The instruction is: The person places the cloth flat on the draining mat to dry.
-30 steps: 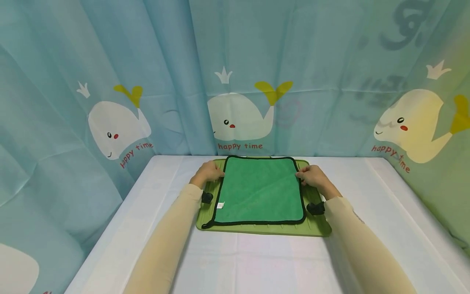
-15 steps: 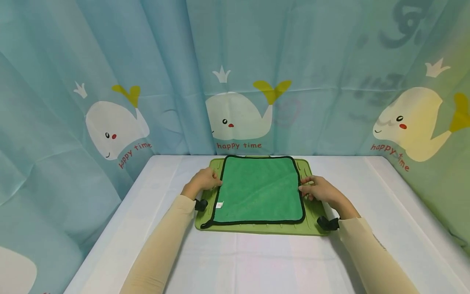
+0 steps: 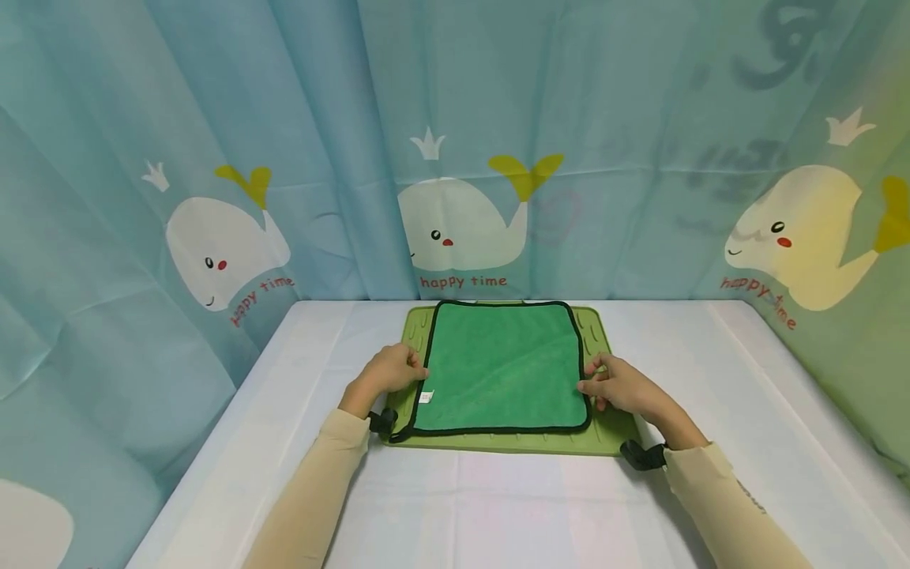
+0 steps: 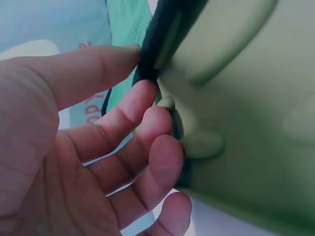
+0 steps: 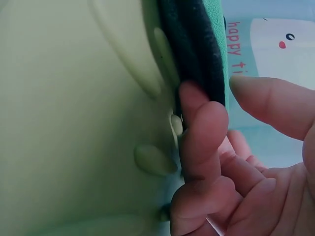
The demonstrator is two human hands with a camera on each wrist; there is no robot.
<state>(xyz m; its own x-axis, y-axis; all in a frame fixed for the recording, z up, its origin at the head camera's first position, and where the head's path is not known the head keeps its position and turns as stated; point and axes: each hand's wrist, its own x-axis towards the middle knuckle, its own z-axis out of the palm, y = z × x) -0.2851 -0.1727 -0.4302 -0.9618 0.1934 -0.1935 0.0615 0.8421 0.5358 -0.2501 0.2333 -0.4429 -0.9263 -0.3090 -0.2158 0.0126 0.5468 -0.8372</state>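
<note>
A green cloth with a black border lies spread flat over an olive-green ribbed mat. My left hand is at the cloth's left border, just above a small white tag. In the left wrist view its thumb presses one face of the border, and the index fingertip meets the other side. Opposite it, my right hand is at the right border near the lower corner. The right wrist view shows fingertips tucked under that border, the thumb slightly apart from it.
Mat and cloth are near the back edge of a table with a white cover. Behind it hangs a blue curtain with whale prints. Black straps show at both wrists.
Both hands have slid down the cloth's side borders towards me. The right wrist has also swung outwards and its fingers have spread. The cloth and mat stay in place.
</note>
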